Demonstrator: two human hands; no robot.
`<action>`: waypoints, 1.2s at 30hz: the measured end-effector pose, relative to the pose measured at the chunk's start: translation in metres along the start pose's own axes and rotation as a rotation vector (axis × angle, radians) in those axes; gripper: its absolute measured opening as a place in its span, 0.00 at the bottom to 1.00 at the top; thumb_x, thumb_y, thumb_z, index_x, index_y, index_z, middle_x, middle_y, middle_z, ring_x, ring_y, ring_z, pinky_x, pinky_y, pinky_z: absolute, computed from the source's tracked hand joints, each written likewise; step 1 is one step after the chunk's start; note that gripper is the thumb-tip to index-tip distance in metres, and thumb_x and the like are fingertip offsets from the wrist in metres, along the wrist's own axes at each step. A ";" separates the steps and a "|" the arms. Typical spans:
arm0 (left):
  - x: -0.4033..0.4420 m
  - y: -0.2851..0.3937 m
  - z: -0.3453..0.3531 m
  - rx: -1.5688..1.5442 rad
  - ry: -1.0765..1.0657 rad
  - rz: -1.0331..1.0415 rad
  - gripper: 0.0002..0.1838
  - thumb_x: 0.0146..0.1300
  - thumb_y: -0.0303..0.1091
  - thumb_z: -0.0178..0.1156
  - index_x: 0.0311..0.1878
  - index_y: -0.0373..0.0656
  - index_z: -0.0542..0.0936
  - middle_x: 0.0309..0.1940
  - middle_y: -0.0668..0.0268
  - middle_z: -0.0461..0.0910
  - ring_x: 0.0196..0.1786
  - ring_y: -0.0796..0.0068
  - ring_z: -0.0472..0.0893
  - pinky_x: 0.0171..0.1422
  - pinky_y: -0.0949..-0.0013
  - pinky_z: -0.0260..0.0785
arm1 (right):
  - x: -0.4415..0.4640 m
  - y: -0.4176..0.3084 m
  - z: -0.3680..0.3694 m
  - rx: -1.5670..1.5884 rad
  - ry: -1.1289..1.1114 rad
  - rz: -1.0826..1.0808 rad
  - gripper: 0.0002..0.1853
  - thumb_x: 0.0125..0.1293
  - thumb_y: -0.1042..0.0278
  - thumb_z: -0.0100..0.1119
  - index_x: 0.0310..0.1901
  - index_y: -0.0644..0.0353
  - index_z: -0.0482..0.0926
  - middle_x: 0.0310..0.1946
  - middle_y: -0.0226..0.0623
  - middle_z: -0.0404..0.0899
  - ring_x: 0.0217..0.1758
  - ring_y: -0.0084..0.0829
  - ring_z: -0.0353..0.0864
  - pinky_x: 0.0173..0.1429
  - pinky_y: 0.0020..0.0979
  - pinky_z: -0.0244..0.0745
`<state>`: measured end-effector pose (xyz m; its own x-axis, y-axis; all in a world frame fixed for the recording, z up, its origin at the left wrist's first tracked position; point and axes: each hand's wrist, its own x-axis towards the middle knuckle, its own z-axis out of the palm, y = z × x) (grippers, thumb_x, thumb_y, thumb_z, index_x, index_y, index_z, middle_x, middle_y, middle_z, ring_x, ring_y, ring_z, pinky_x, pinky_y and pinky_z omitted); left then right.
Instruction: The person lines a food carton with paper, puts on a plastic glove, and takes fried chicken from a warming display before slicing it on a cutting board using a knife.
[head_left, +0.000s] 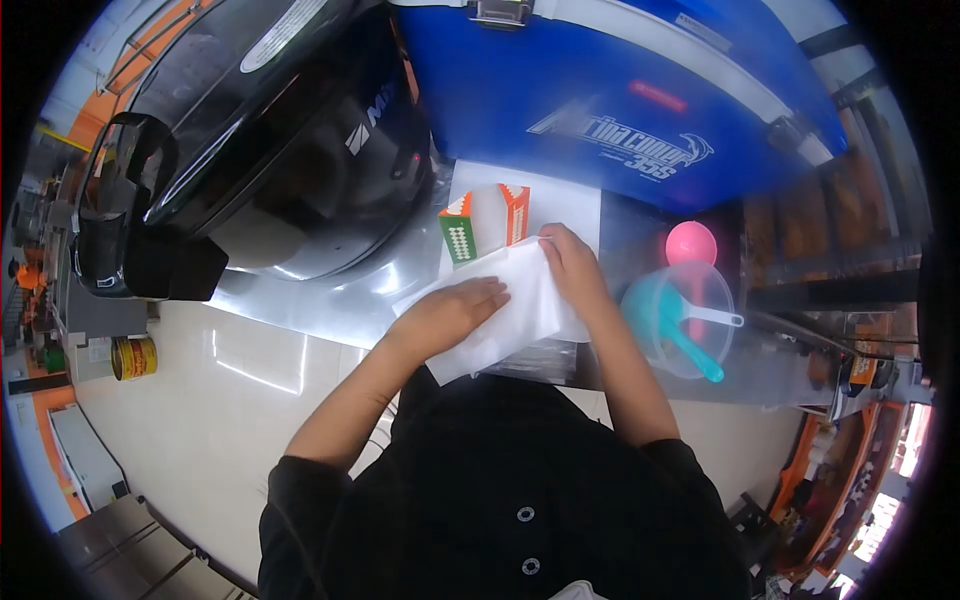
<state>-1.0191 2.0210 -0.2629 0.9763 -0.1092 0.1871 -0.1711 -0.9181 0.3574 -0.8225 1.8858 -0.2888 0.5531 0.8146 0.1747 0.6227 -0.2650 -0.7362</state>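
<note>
A white paper sheet (510, 320) lies slanted in front of me, one corner lifted. My left hand (455, 315) rests on it from the left, fingers stretched out and flat. At the sheet's upper right edge, my right hand (573, 265) pinches the paper between thumb and fingers. Just beyond the sheet stands a small paper food box (487, 222) in green, orange and white, its top open. The sheet hides the box's lower part. More white paper (565, 185) lies flat behind the box.
A large black cooker (300, 150) stands on the steel counter (290, 300) at the left. The blue cooler box (600, 100) closes off the back. At the right are a clear plastic tub (640, 300) holding a teal scoop (690, 350), and a pink scoop (691, 243).
</note>
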 end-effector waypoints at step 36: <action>0.062 -0.029 0.017 0.119 -0.354 0.251 0.24 0.59 0.25 0.52 0.61 0.45 0.72 0.64 0.64 0.67 0.66 0.65 0.68 0.69 0.65 0.63 | -0.012 0.030 -0.017 -0.167 0.146 0.099 0.08 0.68 0.63 0.50 0.46 0.52 0.73 0.46 0.36 0.79 0.42 0.46 0.80 0.44 0.41 0.76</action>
<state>-0.9518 2.0344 -0.2777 0.8953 -0.4387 -0.0779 -0.4121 -0.8818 0.2292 -0.8004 1.8593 -0.3017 0.6827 0.7002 0.2091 0.6378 -0.4312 -0.6382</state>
